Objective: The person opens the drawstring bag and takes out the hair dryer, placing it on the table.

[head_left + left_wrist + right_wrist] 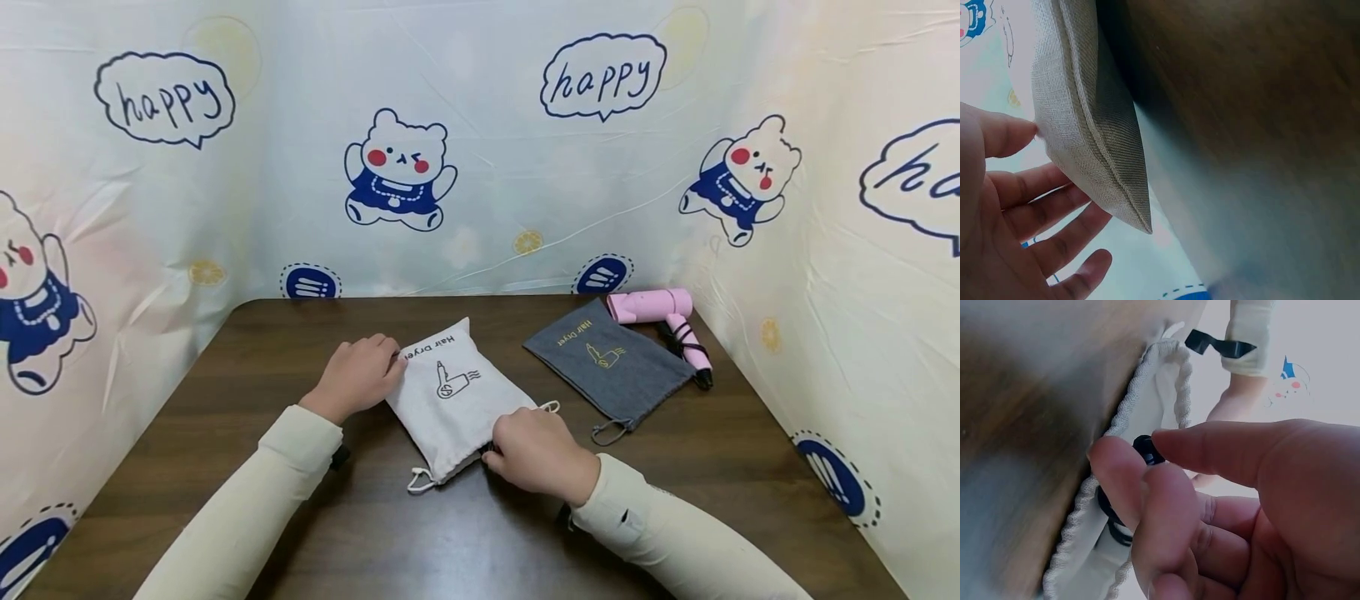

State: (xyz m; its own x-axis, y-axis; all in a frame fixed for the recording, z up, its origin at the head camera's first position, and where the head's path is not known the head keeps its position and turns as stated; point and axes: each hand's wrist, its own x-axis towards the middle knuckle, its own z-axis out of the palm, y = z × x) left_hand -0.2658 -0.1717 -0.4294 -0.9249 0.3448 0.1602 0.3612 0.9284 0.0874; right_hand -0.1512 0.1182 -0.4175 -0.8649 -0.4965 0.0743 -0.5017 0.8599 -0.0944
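Note:
A white drawstring bag [457, 408] printed "Hair Dryer" lies on the table, bulging, its mouth toward the front. My left hand [358, 375] holds the far left corner of its closed end. In the left wrist view the thumb [1013, 134] and the other fingers lie on either side of that corner. At the bag's mouth, my right hand [536, 450] pinches a small black piece [1146, 450] between thumb and fingertips. Black cord loops [1113, 519] show inside the gathered opening [1125, 409]. The rest of the contents is hidden by cloth.
Right of the white bag lies a flat grey drawstring bag [600, 358], also printed "Hair Dryer". A pink hair dryer [651, 306] with black cord round its handle lies at the back right, partly behind the grey bag. Patterned cloth [480, 150] hangs around the brown table [360, 533].

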